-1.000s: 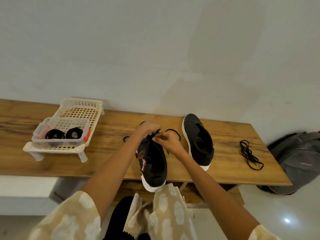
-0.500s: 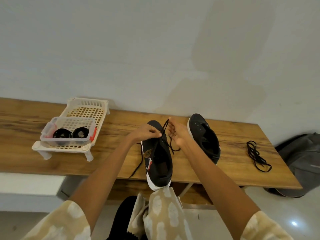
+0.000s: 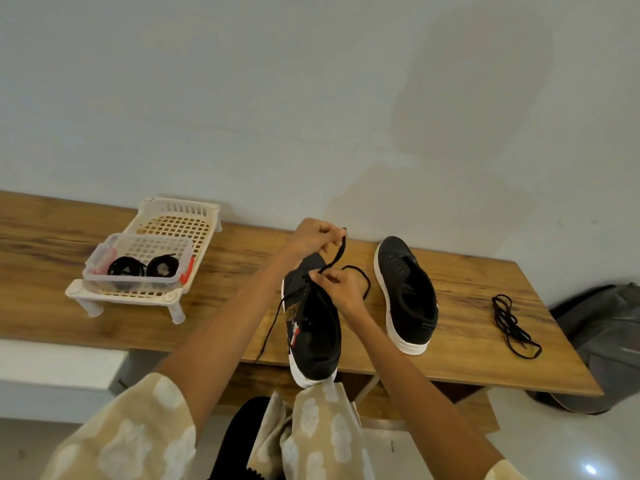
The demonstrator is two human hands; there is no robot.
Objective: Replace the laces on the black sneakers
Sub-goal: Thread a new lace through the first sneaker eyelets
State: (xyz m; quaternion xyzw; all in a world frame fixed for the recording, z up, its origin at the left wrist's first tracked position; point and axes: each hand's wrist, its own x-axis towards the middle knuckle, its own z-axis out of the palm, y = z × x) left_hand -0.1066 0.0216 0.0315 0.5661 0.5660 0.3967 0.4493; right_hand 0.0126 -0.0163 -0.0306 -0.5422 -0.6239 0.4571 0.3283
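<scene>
Gray bag (image 3: 602,344) (far right) cut off by the edge; sneaker (image 3: 313,327) toe behind hands.

A plain, pale grey-white painted wall (image 3: 311,98) fills the upper half, faintly mottled with darker patches toward 1 o'clock. Against it stands a long wooden bench-like table (image 3: 52,271) with strong brown grain, running from 9 o'clock to 4 o'clock. Under it a glossy white tiled floor (image 3: 571,445) catches a small bright glint of light (at 5 o'clock).
</scene>
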